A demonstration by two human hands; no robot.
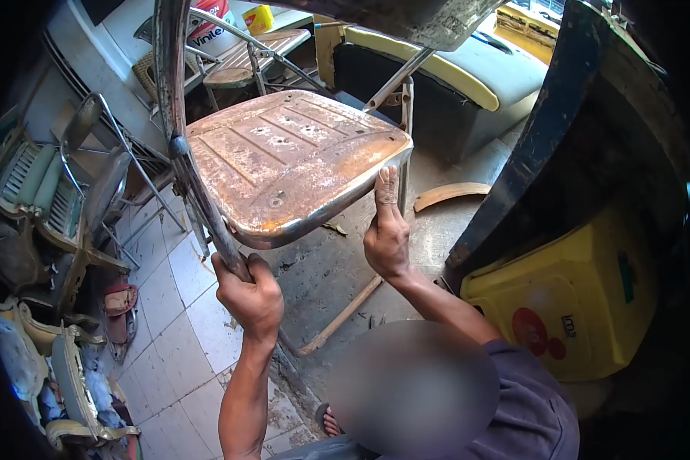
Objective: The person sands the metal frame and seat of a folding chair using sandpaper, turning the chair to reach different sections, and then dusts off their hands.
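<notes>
A metal folding chair (295,161) with a rusty, paint-worn seat is held up off the floor and tilted. My left hand (251,297) is closed round its tubular frame, below the seat's near left corner. At the seat's near right edge, my right hand (389,230) has its fingers together and raised against the rim, closed on it. The chair's frame rises past the top of the view. A round blurred patch hides what lies below the hands.
A yellow plastic container (567,299) and a dark curved panel (544,138) stand at the right. A curved wooden strip (452,195) lies on the floor. Upholstered furniture (475,77) is behind. Chair parts (42,184) and a sandal (120,314) are at the left, beside floor tiles.
</notes>
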